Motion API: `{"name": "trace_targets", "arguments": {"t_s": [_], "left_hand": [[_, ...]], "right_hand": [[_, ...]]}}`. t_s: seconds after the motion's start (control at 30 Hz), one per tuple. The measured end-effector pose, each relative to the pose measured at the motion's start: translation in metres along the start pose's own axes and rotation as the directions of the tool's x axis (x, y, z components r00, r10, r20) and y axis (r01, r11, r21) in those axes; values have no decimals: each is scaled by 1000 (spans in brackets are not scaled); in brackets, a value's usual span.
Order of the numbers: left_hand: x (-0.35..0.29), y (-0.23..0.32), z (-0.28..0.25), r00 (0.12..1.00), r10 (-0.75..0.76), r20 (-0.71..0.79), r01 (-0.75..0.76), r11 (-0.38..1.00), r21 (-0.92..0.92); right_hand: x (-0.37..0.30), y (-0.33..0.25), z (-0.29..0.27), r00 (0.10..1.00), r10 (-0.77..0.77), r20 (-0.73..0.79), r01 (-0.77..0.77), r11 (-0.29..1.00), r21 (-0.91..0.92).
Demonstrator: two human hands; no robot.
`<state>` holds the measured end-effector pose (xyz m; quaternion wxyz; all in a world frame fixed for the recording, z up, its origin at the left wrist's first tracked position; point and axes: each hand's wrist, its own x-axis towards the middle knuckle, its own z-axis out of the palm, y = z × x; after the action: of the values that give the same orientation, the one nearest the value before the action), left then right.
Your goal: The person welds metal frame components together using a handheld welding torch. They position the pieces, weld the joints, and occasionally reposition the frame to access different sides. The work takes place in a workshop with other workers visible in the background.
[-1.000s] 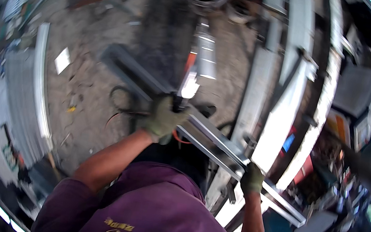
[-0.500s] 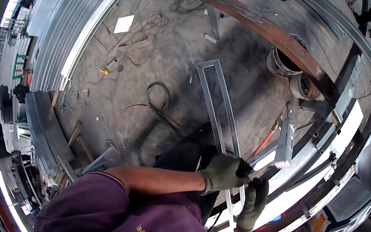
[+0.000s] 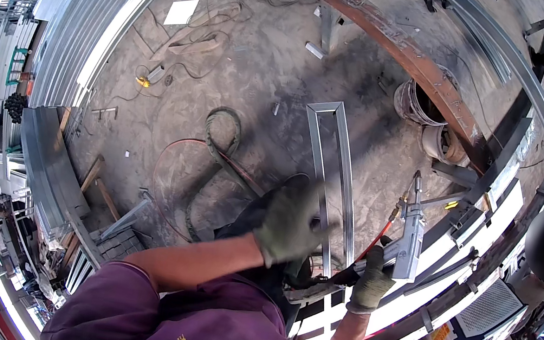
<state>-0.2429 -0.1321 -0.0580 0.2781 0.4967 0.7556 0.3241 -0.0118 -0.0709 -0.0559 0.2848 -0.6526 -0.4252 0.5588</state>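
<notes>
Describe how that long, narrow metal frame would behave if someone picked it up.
The metal frame would probably stay stiff, since its straight bars join at a squared far end. It's likely fairly light for its length, with slim bars around an open middle. Its smooth, shiny faces might feel somewhat slippery.

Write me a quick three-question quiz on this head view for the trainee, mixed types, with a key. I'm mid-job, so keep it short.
1. True or false: the left hand and the right hand are both gloved.
2. Multiple choice: which of these is nearest the right hand? A) white square sheet B) grey gun-shaped tool C) coiled hose
3. Count: how many buckets can be seen beside the rusty brown beam?

Key: 1. True. 2. B. 3. Two.
</notes>
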Motion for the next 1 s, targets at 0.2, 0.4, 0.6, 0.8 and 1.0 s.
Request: {"name": "trace_targets", "arguments": {"t_s": [0.2,0.4,0.6,0.8,1.0], "left_hand": [[103,-54,-26,978,-77,-196,160,877,454],[130,-101,22,949,58,-308,49,944,327],[137,-106,31,892,197,-406,-119,971,209],[142,-107,32,884,221,-413,-164,972,171],[138,-101,30,915,166,-368,-65,960,271]], "right_hand": [[9,15,17,985,-172,26,174,974,-142],[17,37,36,981,-168,98,184,964,-191],[23,38,52,976,-211,57,218,959,-182],[22,20,62,996,-49,68,57,990,-127],[26,31,57,986,-146,76,155,979,-132]]}}
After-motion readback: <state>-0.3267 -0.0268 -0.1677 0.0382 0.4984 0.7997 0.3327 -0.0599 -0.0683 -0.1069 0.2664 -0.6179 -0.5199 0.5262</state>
